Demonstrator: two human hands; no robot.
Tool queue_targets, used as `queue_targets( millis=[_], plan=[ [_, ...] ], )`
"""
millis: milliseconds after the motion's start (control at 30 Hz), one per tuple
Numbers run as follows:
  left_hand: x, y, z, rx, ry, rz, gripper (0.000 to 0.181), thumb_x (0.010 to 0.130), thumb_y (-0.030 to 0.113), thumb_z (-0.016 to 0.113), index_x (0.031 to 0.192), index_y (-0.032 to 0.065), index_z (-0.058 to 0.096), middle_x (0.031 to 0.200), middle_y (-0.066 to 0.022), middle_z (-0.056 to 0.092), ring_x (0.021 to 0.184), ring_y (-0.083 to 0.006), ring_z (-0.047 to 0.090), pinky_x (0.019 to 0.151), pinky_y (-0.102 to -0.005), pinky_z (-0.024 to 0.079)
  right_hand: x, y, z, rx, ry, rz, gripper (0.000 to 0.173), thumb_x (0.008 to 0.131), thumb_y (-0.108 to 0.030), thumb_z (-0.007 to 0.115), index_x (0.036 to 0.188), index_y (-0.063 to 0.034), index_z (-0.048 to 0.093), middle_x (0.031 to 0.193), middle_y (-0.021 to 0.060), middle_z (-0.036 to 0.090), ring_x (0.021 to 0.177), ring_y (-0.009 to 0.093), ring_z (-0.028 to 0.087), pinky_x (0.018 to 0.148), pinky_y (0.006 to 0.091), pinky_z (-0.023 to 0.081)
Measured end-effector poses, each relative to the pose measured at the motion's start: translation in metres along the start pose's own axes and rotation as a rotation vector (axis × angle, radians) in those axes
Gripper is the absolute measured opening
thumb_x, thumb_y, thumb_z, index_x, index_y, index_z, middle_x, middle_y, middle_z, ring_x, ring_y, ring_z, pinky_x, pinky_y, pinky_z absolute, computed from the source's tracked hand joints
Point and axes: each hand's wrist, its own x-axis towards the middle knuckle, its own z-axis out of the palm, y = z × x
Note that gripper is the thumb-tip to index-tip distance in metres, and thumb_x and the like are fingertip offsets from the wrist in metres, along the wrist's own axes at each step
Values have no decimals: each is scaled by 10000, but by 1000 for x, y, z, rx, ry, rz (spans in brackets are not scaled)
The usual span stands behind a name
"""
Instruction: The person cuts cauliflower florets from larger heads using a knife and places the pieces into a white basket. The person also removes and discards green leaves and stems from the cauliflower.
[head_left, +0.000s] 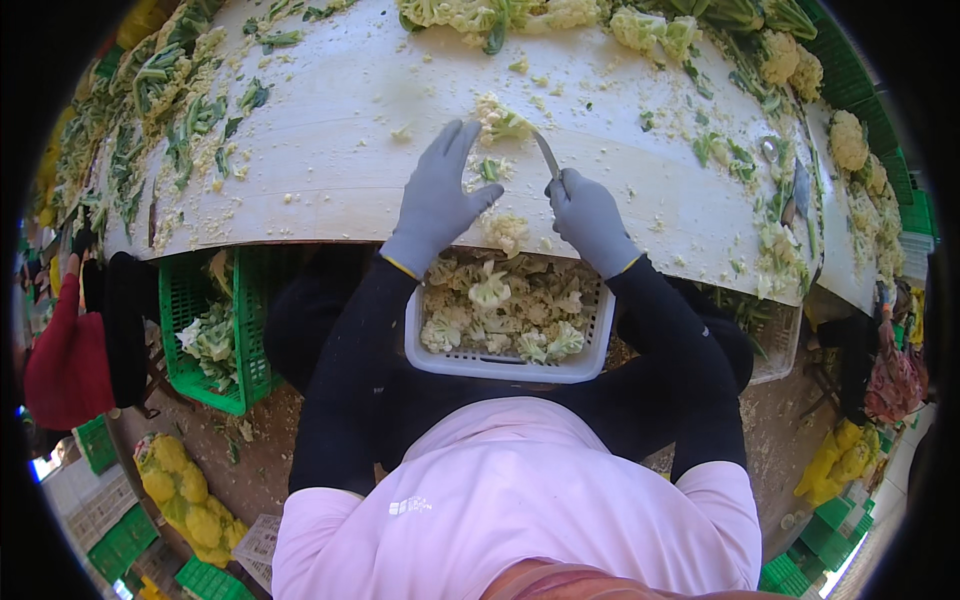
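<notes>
My left hand (444, 191), in a grey glove, is spread over the white tabletop (330, 150), its fingertips close to a cauliflower piece (504, 121). Nothing shows in its grasp. In my right hand (589, 214), gloved alike, is the handle of a small knife (547, 155); its blade points up and left, with the tip at the stem of that piece. A loose floret (507, 233) lies at the table's near edge between my wrists. Below it, a white plastic basket (510, 371) full of cauliflower florets rests before my body.
Whole cauliflowers (849, 141) and leaves line the far and right edges. Trimmings (191, 124) heap at the left. A second knife (799, 191) lies right. Under the table stands a green crate (241, 330) with leaves. A person in a red sleeve (71, 352) sits far left.
</notes>
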Motion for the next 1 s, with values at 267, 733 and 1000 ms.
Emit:
queue_targets(
  millis=[267,733,1000],
  plan=[
    [93,-42,43,178,-141,-54,711,777,243,799,1403,103,492,1332,-196,561,1171,-385,595,989,-450,507,49,-11,50,-166,147,91,233,987,-175,503,893,19,590,735,270,652,711,449,667,673,535,539],
    [74,-28,40,-160,-30,-333,663,754,328,807,1270,-17,574,1133,-263,675,1068,-392,660,935,-425,529,40,-46,22,-235,44,65,233,987,-189,505,957,25,592,779,261,662,761,443,683,673,536,539],
    [19,24,25,-337,-153,-46,610,816,211,757,1353,30,529,1297,-205,599,1146,-345,614,992,-402,500,59,94,-55,-252,43,356,265,1005,-228,471,975,4,596,723,180,677,591,304,685,547,433,554]
  ],
)
